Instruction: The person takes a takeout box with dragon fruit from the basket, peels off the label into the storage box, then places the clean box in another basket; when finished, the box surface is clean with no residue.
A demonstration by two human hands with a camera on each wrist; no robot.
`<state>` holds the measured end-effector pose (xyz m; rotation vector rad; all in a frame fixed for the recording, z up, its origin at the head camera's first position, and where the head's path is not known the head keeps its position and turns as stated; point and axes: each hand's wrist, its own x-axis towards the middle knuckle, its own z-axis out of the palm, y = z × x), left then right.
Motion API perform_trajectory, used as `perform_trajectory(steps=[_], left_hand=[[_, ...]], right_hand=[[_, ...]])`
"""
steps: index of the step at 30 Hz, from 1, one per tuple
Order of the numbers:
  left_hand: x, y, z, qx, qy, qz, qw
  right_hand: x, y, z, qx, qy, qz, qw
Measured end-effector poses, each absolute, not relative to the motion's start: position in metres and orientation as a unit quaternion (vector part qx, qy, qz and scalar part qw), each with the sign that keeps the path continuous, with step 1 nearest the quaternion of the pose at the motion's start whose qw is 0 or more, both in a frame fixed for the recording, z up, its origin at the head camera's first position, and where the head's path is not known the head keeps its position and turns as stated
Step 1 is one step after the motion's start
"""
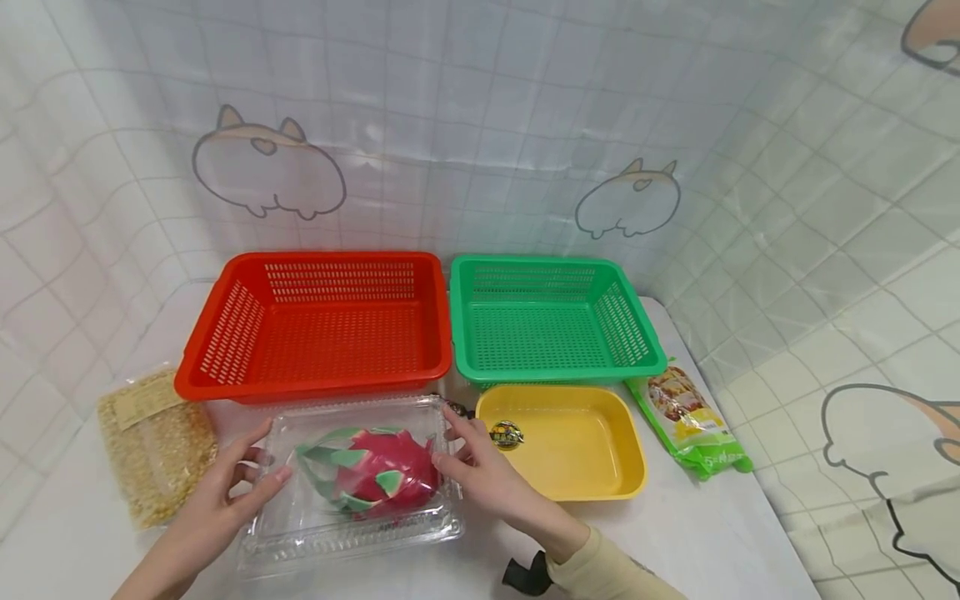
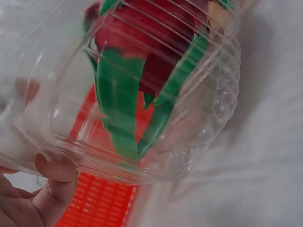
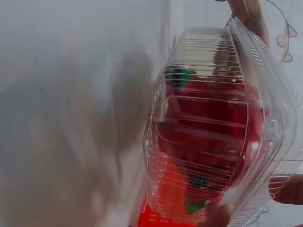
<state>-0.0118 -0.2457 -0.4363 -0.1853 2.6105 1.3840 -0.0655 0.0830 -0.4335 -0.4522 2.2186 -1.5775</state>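
Observation:
A clear plastic clamshell box point(image 1: 337, 537) is held over the front of the table. Inside it lies a red dragon fruit point(image 1: 386, 471) with green scales, its leafy end towards the left. My left hand point(image 1: 213, 508) grips the box's left side, and the left wrist view shows the thumb point(image 2: 57, 168) on its ridged edge. At the opposite side, my right hand point(image 1: 487, 475) holds the box by its right edge with thumb and fingers. In the right wrist view, the ridged box wall point(image 3: 203, 109) appears close up, with the fruit behind it.
Behind the box stands a red basket point(image 1: 315, 392), with a green basket point(image 1: 558, 372) to its right. A yellow tray point(image 1: 577, 458) sits beside my right hand. A bag of yellow grains point(image 1: 157, 450) lies left, a green food packet point(image 1: 690, 417) right. A black strap point(image 1: 528, 575) lies near my right sleeve.

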Motion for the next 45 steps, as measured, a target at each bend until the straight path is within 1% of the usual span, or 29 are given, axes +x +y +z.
perform_trajectory(steps=[7, 9, 15, 22, 26, 32, 40, 45], left_hand=[[-0.012, -0.241, -0.43, -0.063, 0.879, 0.462, 0.105], [-0.011, -0.241, -0.429, -0.051, 0.879, 0.465, 0.091], [-0.009, -0.24, -0.431, -0.003, 0.87, 0.493, 0.024], [-0.01, -0.234, -0.429, 0.04, 0.857, 0.513, -0.019], [-0.012, -0.228, -0.423, 0.059, 0.858, 0.51, -0.03], [-0.014, -0.216, -0.415, 0.072, 0.856, 0.512, -0.027], [-0.02, -0.201, -0.411, 0.118, 0.838, 0.527, -0.08], [-0.024, -0.191, -0.41, 0.128, 0.825, 0.544, -0.082]], right_hand=[[-0.065, 0.09, -0.428, -0.158, 0.799, -0.55, 0.186], [-0.065, 0.092, -0.426, -0.154, 0.804, -0.544, 0.184], [-0.066, 0.1, -0.416, -0.148, 0.812, -0.537, 0.176], [-0.068, 0.112, -0.407, -0.164, 0.809, -0.543, 0.157], [-0.069, 0.12, -0.405, -0.16, 0.813, -0.54, 0.15], [-0.069, 0.131, -0.399, -0.172, 0.817, -0.532, 0.142], [-0.072, 0.146, -0.393, -0.177, 0.829, -0.514, 0.132], [-0.074, 0.154, -0.389, -0.176, 0.837, -0.503, 0.127]])
